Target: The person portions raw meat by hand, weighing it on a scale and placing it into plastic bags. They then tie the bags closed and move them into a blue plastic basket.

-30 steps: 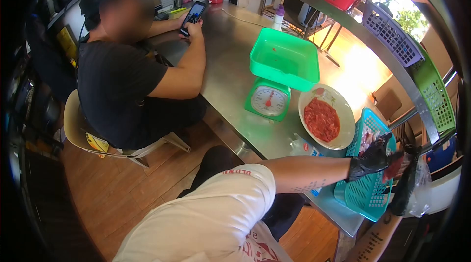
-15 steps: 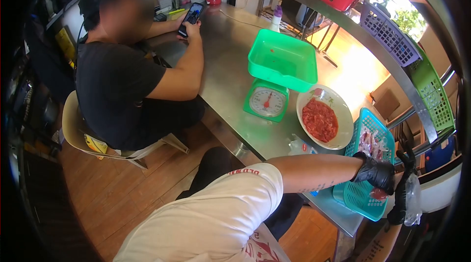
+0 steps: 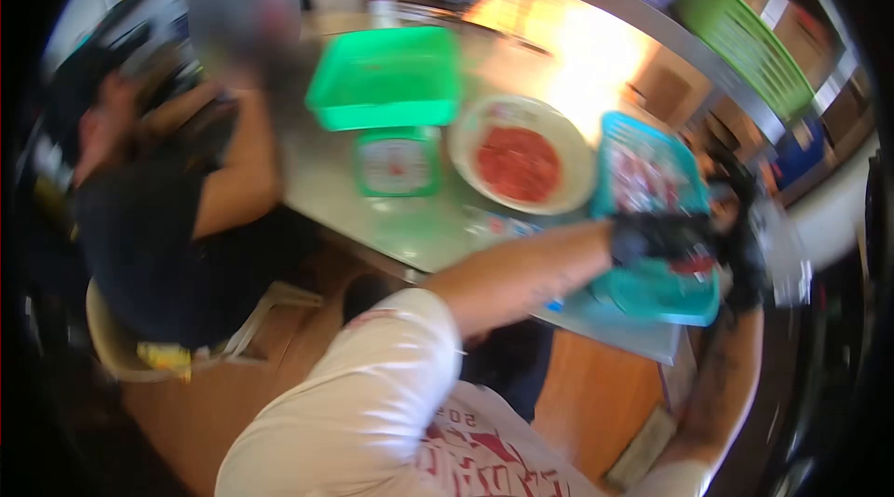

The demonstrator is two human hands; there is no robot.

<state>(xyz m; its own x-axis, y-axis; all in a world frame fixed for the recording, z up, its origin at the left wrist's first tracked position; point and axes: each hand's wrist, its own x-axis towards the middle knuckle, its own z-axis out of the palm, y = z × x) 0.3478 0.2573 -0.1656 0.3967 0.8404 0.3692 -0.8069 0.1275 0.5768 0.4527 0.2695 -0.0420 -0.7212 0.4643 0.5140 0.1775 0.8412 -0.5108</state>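
Raw red meat (image 3: pixel 691 265) is clutched in the gloved left hand (image 3: pixel 656 237) over the perforated turquoise basket (image 3: pixel 643 298). Filmy clear plastic (image 3: pixel 788 250) is seen at the right hand (image 3: pixel 742 250), its grip blurred beyond telling. A round bowl (image 3: pixel 579 162) is set on the metal desk (image 3: pixel 321 188).

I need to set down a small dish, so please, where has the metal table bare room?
The metal table shows bare steel between the co-worker's arm and the green scale, and a smaller patch between the scale's front and the table edge. It is crowded at the teal basket: bowl close beside, left hand over it, right hand at its side.
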